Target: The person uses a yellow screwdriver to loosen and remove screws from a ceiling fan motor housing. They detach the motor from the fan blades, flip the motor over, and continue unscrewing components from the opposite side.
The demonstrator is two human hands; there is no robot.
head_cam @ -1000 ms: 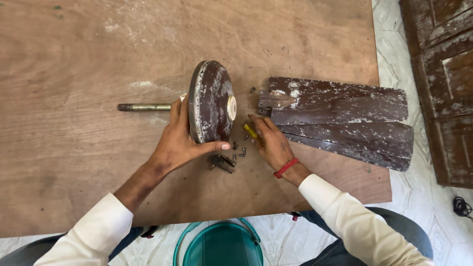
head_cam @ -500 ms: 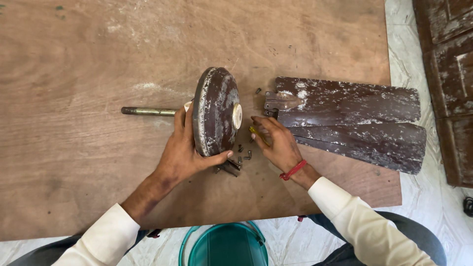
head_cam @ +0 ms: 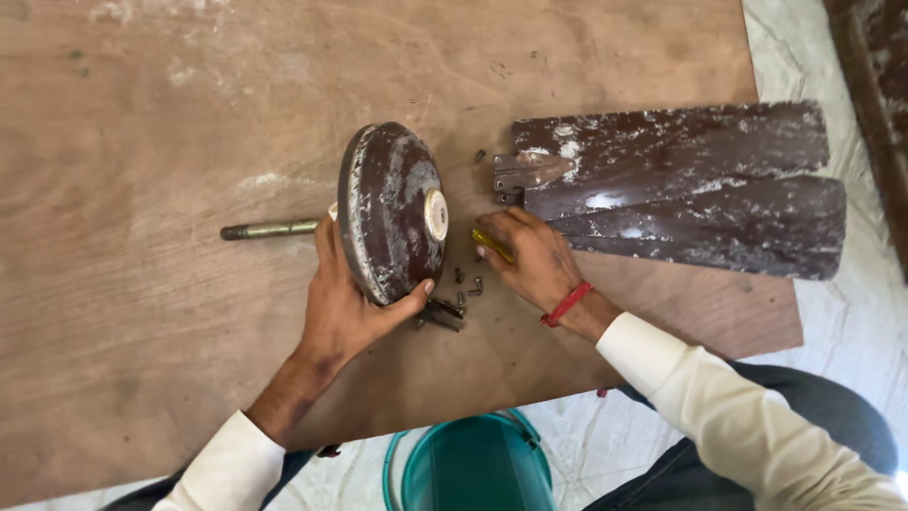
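Observation:
My left hand grips the lower edge of a dusty brown ceiling-fan motor housing, which stands on its side on the plywood board. A metal rod sticks out of the housing to the left. My right hand lies on the board just right of the housing, fingers closed around a small yellow-handled tool. Several loose screws and a metal bracket lie between the two hands. Stacked brown fan blades lie to the right of my right hand.
A teal bucket with a hose loop stands on the tiled floor below the board's near edge. A dark wooden panel is at the far right. My knee is at the lower right.
The view has shifted, so the housing and blades sit further right in the frame. My hands keep the same hold; the right hand stays by the screws.

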